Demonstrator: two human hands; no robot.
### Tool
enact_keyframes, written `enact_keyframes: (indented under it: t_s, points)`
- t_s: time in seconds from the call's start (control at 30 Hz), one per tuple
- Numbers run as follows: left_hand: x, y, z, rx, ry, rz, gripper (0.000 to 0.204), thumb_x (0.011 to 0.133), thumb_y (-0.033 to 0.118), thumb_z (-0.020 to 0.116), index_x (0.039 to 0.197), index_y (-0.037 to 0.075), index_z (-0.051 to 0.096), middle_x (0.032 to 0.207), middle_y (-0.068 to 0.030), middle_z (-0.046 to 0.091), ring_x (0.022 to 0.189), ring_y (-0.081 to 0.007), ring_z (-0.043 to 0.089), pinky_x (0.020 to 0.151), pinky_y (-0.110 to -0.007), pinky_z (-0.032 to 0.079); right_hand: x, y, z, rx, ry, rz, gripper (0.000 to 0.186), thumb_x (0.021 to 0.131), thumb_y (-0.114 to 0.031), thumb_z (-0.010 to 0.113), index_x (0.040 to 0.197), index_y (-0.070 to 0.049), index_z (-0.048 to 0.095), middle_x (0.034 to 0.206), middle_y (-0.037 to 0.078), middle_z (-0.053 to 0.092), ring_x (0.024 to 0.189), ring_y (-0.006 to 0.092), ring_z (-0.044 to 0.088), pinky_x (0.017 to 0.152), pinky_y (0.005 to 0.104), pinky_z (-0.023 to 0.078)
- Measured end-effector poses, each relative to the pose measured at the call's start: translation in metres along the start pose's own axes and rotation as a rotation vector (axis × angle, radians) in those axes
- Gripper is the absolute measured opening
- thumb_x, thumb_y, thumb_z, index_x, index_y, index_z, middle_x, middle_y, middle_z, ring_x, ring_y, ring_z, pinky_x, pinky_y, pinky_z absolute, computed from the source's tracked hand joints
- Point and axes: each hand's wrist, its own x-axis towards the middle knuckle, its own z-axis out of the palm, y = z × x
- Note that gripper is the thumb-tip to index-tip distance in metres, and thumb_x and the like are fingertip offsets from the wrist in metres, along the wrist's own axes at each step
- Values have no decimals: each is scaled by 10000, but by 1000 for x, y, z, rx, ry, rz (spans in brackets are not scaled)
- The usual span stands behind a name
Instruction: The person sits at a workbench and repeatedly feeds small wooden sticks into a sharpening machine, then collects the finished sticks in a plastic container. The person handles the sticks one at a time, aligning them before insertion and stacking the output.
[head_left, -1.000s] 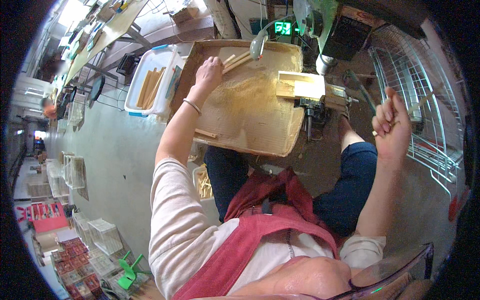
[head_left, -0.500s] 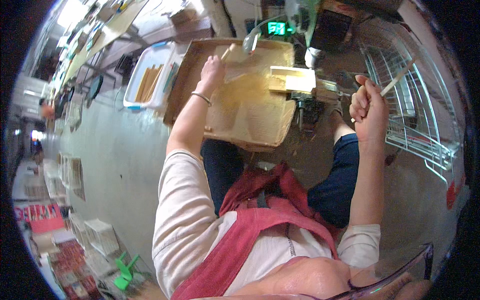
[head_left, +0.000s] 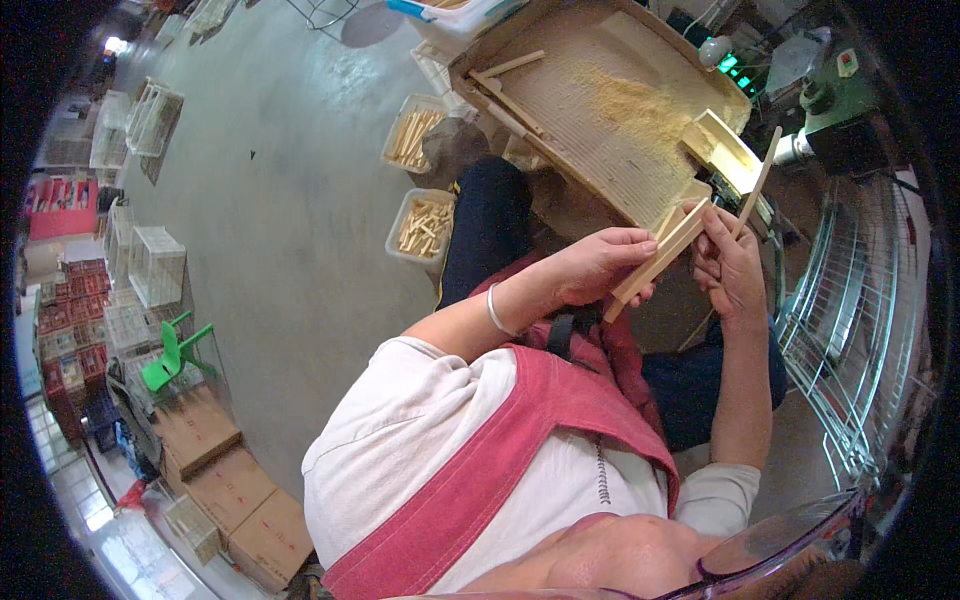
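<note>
My left hand is closed around pale wooden strips, held at a slant over my lap. Close by, my right hand pinches a long thin wooden stick that points up and away. Its fingertips also meet the far end of the strips. Just beyond both hands is a small machine with a brightly lit wooden guide. Left of it lies a shallow cardboard tray with sawdust heaped on its bottom. A few loose wooden sticks rest at the tray's left side.
Two white bins, a far one and a near one, hold many short wooden pieces beside my left leg. A wire rack stands at right. Cardboard boxes and a green chair are at lower left.
The view has swung round, showing more floor and the bins. My left hand has left the tray and come over to my right hand, now holding wooden strips. My right hand still has the thin stick.
</note>
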Motion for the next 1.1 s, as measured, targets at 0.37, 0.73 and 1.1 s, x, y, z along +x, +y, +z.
enact_keyframes:
  t_s: [0.37,0.73,1.1]
  points:
    - [5,1,9,228,152,121,278,1086,314,554,1141,42,572,941,-65,667,754,-165,698,632,-279,582,17,4,-8,52,-35,14,205,982,-227,718,863,-71,658,658,-31,564,419,14,390,359,196,271]
    - [14,-6,12,269,156,153,229,1075,273,583,1090,44,590,948,-70,706,773,-168,712,645,-299,590,10,6,-16,46,23,43,200,1000,-230,708,893,-72,647,650,-44,567,427,-8,404,358,173,265]
    - [20,-7,14,285,196,176,137,980,90,714,1035,30,603,944,-70,712,786,-180,727,719,-342,647,12,10,-13,-31,83,-10,238,950,-244,779,951,-29,675,639,-25,571,416,9,437,333,169,286]
